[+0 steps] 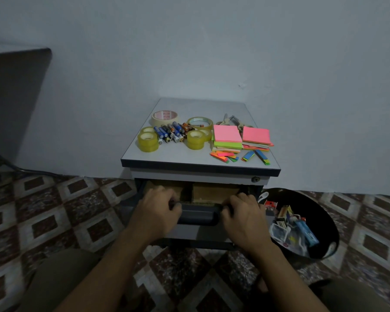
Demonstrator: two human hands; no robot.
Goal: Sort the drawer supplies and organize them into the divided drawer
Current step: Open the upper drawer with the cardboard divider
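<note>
Below the tabletop [200,164], left hand [154,210] and right hand [243,216] each curl their grip over the barely open drawer [198,215]. Batteries [170,131], tape rolls [195,139] and sticky notes [226,134] sit above. A jerky pull could roll the batteries off.

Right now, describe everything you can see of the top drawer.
The top drawer sits partly pulled out under the grey top of the cabinet. Its front is dark, plastic-looking, with a recessed handle. Inside, brown cardboard dividers form at least two compartments. The left hand and right hand grip its front edge, either side of the handle.
</note>
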